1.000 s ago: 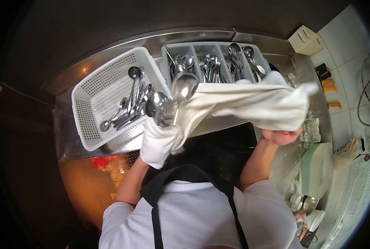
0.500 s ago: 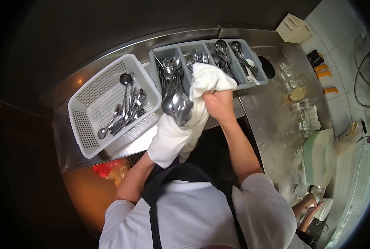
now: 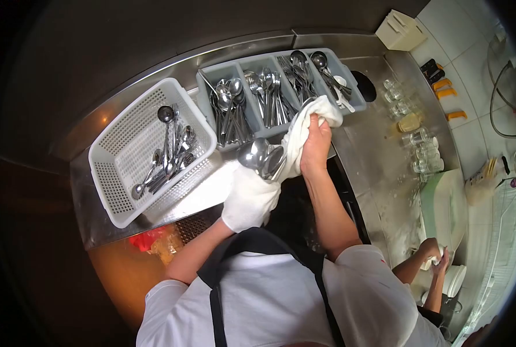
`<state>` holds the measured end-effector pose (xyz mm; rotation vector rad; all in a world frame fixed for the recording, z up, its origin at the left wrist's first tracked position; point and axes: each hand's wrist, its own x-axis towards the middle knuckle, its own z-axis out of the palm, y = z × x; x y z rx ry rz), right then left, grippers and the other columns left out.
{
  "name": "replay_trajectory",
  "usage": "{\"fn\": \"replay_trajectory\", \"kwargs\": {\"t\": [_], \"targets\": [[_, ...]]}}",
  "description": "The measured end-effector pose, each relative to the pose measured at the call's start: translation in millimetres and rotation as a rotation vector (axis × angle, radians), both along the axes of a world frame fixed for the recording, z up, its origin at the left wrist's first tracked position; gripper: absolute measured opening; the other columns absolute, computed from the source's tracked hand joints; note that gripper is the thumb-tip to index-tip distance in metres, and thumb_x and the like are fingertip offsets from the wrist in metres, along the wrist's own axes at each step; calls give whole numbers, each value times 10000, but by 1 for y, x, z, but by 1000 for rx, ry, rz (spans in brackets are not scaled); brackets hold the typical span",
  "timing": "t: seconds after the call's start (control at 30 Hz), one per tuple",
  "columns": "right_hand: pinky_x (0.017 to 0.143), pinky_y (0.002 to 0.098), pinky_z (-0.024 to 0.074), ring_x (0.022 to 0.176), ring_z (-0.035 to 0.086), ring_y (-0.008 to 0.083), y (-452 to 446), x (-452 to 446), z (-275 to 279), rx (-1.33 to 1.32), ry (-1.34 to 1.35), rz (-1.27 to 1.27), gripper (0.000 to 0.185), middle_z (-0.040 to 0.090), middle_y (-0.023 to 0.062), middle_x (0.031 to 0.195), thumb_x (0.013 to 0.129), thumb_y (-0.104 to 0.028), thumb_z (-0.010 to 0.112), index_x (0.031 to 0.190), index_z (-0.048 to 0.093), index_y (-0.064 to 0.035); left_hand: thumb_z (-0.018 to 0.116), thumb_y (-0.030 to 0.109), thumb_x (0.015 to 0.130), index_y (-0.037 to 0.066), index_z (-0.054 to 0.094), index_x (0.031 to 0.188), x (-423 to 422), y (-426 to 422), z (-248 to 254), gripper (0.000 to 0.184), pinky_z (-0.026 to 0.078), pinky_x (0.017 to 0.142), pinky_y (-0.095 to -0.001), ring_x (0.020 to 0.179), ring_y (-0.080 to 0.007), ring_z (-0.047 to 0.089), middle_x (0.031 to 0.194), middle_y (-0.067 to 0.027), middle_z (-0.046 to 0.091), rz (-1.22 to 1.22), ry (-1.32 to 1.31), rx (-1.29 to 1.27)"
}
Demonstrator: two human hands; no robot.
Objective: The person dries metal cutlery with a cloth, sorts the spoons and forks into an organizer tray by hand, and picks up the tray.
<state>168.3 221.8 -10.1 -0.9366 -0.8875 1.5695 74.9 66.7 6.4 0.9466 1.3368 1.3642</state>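
Left hand (image 3: pixel 251 199) is clutching spoons (image 3: pixel 253 153), right hand (image 3: pixel 317 141) gripping cloth (image 3: pixel 296 139); cutlery (image 3: pixel 269 95) is crowding tray (image 3: pixel 357 102), some remaining inside basket's (image 3: pixel 131 141) near edge.

left grip (image 3: pixel 249 200): large spoons (image 3: pixel 251 153) | right grip (image 3: pixel 316 144): white cloth (image 3: pixel 294 143), apparently around a utensil (image 3: pixel 308 102) | cutlery tray (image 3: pixel 359 105) beyond

Left grip (image 3: pixel 250 201): a white covering (image 3: pixel 243 213) is hiding its fingers from me. Large spoons (image 3: pixel 253 152): the same covering is concealing their handles. Right grip (image 3: pixel 316 144): white cloth (image 3: pixel 294 144) is partly obscuring its fingers. Co-worker's hands (image 3: pixel 430 247): I am finding their pale object (image 3: pixel 438 258) too small to identify. Tray cutlery (image 3: pixel 230 113): pieces are overlapping, burying handles. White shirt (image 3: pixel 275 301): my view's lower edge is cutting it off.
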Motion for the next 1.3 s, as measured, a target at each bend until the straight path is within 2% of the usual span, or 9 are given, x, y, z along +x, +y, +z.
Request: {"fn": "replay_trajectory", "kwargs": {"t": [0.23,0.27,0.43,0.5,0.67,0.87,1.07,1.17,1.3], "targets": [[728,287,472,794,586,105,-15,37,-25,3,-149,380,201,666,28,898,967,-152,543,992,660,9,663,111,861,14,625,720,23,47,6,175,410,428,-300,492,-95,543,592,-26,586,-16,297,-91],[708,253,490,791,609,89,-1,46,-26,117,-451,393,198,658,14,919,984,-186,559,1035,642,-13,665,128,844,20,617,695,22,48,-14,191,413,441,-306,498,-116,546,578,-42,572,-78,495,67],[710,281,511,796,642,122,68,87,-6,-116,-239,488,235,679,33,913,955,-184,586,1084,654,1,649,207,717,74,542,579,29,55,-82,220,383,471,-390,477,-269,510,535,-95,504,-54,964,292],[683,280,522,780,647,128,88,94,3,-113,-367,566,236,677,40,900,942,-179,600,1081,651,4,640,196,687,81,522,563,26,55,-20,207,375,479,-409,483,-289,509,530,-96,493,-100,1532,254],[598,310,521,658,631,141,172,66,10,-59,-496,652,231,674,63,839,945,-208,600,1001,656,9,609,113,672,75,521,553,26,87,-15,152,381,444,-367,476,-274,525,513,-93,498,-166,1246,370],[741,351,539,840,656,178,154,94,-29,-1,-347,412,360,681,107,976,990,-276,521,1076,639,54,594,62,693,41,560,649,32,90,-4,60,439,533,-357,573,-260,566,616,-119,552,-230,-117,77],[921,328,508,1038,606,151,92,123,-30,-176,403,327,363,636,78,1120,974,-220,536,1260,546,3,522,9,822,-17,546,626,40,97,-3,199,406,413,-322,457,-207,563,569,-93,574,42,459,254],[920,337,501,1086,581,150,74,102,-32,-43,50,378,375,618,66,1160,911,-99,616,1266,535,-12,562,43,796,2,551,645,37,100,2,157,413,450,-329,486,-216,560,560,-89,546,-58,343,173],[922,321,484,1060,596,157,63,77,-35,219,-57,532,479,609,34,1129,802,64,665,1252,533,-31,626,112,723,36,562,655,23,103,-22,120,418,488,-349,507,-244,542,572,-106,513,-5,1035,452]]}}
